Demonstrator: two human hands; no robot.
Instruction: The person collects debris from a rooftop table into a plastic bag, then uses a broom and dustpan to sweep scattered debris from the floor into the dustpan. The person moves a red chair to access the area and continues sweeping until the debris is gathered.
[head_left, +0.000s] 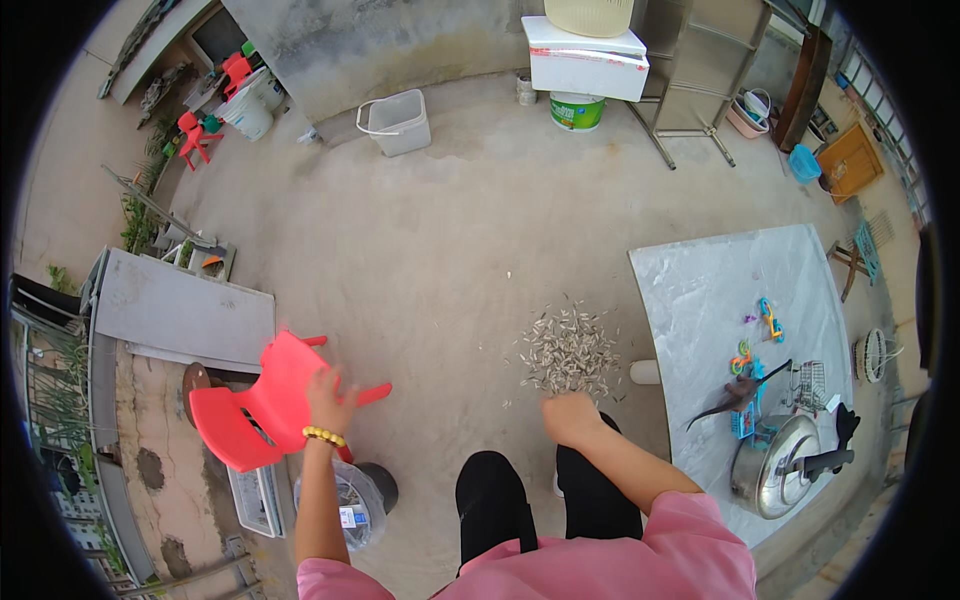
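My left hand (330, 401), a yellow bead bracelet at its wrist, is blurred over the seat edge of a small red plastic chair (289, 390). Its fingers look spread; whether they touch the seat is unclear. On the concrete floor before my knees lies a loose pile of what look like sunflower seeds or hulls (570, 349). At the pile's near edge, above my knee, is my right hand (571, 420), back upward and fingers curled under. What it may hold is hidden. Below the chair stands a bin with a clear plastic liner (352, 499), some litter inside.
To the right, a grey-topped table (697, 300) bears a steel pressure cooker (780, 465), a toy dinosaur (739, 394) and a small wire cart (810, 386). A clear bucket (401, 124) and a white foam box (585, 64) stand by the far wall. A grey slab (187, 307) lies left.
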